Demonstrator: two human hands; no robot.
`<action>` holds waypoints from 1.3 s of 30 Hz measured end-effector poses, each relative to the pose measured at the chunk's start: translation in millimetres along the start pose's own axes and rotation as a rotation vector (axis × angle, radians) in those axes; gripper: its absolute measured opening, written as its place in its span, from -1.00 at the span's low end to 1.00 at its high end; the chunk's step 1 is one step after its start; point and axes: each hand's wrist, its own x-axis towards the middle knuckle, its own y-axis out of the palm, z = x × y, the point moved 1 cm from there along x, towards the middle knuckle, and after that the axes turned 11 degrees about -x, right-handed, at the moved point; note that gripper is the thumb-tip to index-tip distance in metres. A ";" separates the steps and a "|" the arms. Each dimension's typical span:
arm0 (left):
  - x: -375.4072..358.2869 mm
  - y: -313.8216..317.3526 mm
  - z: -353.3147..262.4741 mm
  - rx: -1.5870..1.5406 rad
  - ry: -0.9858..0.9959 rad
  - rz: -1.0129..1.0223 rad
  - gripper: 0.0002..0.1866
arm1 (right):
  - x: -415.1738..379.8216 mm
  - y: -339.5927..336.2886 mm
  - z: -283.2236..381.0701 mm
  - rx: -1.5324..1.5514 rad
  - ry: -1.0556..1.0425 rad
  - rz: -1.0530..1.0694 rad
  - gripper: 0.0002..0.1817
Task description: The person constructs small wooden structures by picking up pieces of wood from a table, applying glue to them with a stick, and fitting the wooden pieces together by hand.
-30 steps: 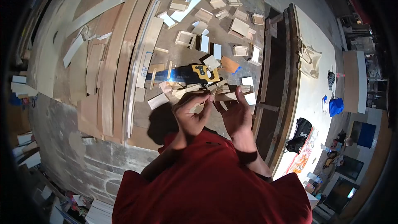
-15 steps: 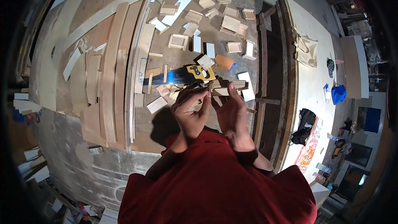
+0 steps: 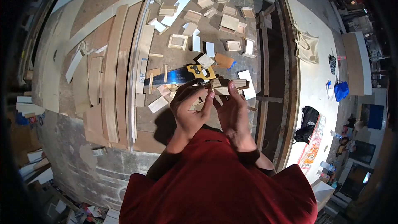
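In front of my chest both hands are raised close together. My right hand [image 3: 233,114] is closed around a small piece made of pale wooden strips [image 3: 226,84], its thumb on top. My left hand [image 3: 190,110] is in a pinch at the left end of that piece. Something small and brownish shows near its fingertips, too tiny to name. Just beyond the hands lies a handsaw [image 3: 178,76] with a yellow and black handle, its blade pointing left. Near the saw handle are a pale square block [image 3: 205,61] and an orange-brown piece [image 3: 224,61].
Several small wooden frames and boxes [image 3: 178,41] are scattered over the brown work surface [image 3: 145,137]. Long boards [image 3: 111,74] are stacked at left. On the right, past a dark gap, a pale table [image 3: 286,79] bears a cloth bag [image 3: 307,46] and a black drawstring bag [image 3: 307,123].
The view has shifted slightly. Both hands keep nearly the same pose at the wooden piece, with only small movement of the left fingers.
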 end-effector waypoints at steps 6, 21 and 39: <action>3.7 -0.6 -0.2 0.034 0.028 0.042 -0.86 | -0.1 -3.0 1.8 0.017 -0.005 -0.008 -0.64; -3.1 -0.1 -6.7 0.042 -0.041 0.014 -0.86 | -4.8 -6.3 2.0 -0.013 -0.037 0.011 -0.71; 7.1 -8.2 -23.0 0.047 0.105 0.070 -0.89 | -9.8 -7.0 4.4 0.032 0.056 0.041 -0.59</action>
